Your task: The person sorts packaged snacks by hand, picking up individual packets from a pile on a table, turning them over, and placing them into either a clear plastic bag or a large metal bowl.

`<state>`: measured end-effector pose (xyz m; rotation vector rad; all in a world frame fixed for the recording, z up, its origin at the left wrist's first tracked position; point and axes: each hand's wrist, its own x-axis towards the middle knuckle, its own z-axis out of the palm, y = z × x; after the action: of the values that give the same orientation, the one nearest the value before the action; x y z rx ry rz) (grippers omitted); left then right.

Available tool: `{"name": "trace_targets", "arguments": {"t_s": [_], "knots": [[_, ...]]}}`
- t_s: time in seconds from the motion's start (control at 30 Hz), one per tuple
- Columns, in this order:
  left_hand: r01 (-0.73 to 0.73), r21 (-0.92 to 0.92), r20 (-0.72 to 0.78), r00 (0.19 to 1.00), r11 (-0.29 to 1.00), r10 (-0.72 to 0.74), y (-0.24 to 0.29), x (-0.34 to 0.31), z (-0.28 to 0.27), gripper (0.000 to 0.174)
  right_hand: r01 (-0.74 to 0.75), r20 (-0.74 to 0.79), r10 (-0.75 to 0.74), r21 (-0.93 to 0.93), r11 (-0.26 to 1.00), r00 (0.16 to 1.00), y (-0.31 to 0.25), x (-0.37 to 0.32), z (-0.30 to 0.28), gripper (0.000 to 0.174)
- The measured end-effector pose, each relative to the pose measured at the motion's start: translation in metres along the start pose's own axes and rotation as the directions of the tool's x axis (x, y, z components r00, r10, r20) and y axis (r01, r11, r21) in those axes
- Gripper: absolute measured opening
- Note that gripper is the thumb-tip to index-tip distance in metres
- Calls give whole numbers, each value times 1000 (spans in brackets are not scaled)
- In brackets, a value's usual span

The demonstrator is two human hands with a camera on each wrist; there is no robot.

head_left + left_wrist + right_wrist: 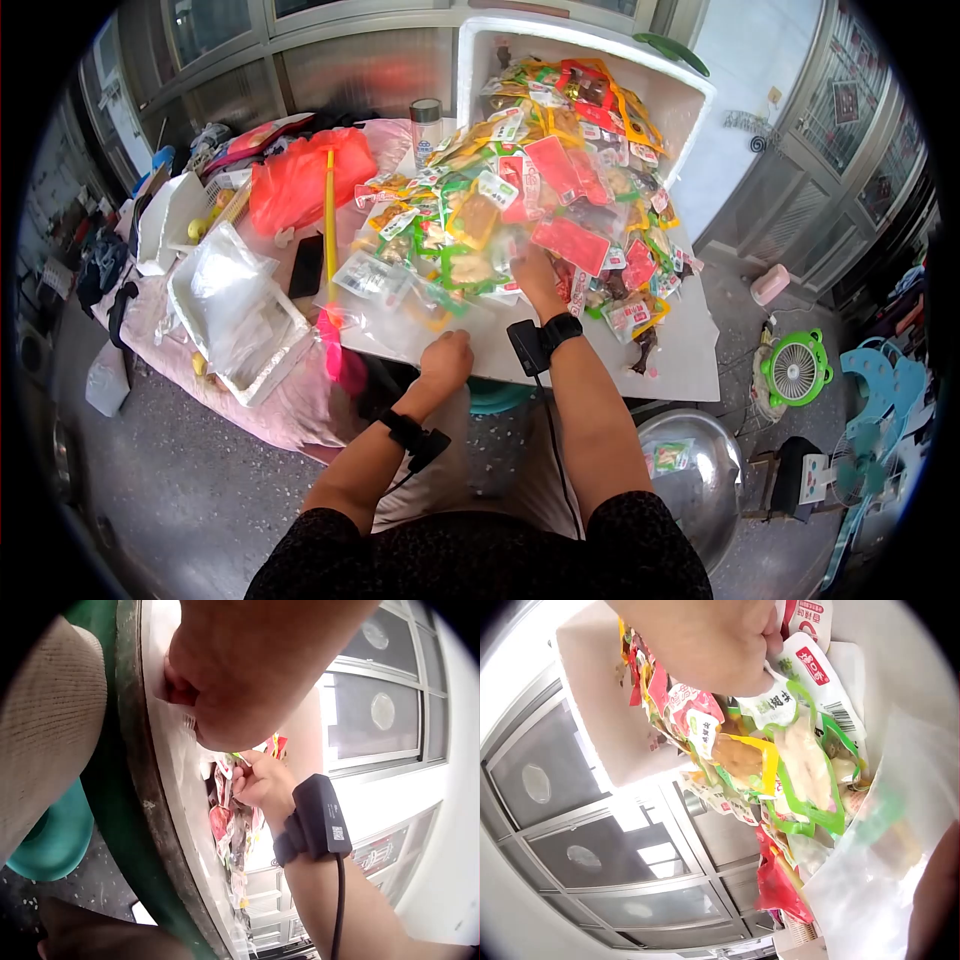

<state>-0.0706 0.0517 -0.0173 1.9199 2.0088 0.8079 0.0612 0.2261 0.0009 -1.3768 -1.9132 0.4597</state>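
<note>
My left hand grips the near edge of a clear plastic bag, which spreads over the table's front left with some packets showing through it. In the right wrist view the same bag hangs at the right, beside a blurred part of my left hand. My right hand reaches into the heap of snack packets. Seen from the right wrist, its curled fingers pinch the white top of a green-edged snack packet with pale pieces inside. A white packet with a red label lies right by these fingers.
A white foam box lies tipped behind the heap. Left of it are a glass jar, a red plastic bag, a black phone and a foam tray. A metal basin stands on the floor at right.
</note>
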Motion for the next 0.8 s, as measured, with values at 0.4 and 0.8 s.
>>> {"name": "trace_targets", "arguments": {"t_s": [0.4, 0.8], "knots": [[50, -200, -26, 998, 978, -56, 1, 13, 11, 15, -230, 173, 274, 954, 191, 946, -4, -105, -91, 8], [-51, -354, -81, 996, 934, 23, 15, 3, 23, 15, -383, 335, 318, 919, 98, 887, 13, -172, -85, 5]]}}
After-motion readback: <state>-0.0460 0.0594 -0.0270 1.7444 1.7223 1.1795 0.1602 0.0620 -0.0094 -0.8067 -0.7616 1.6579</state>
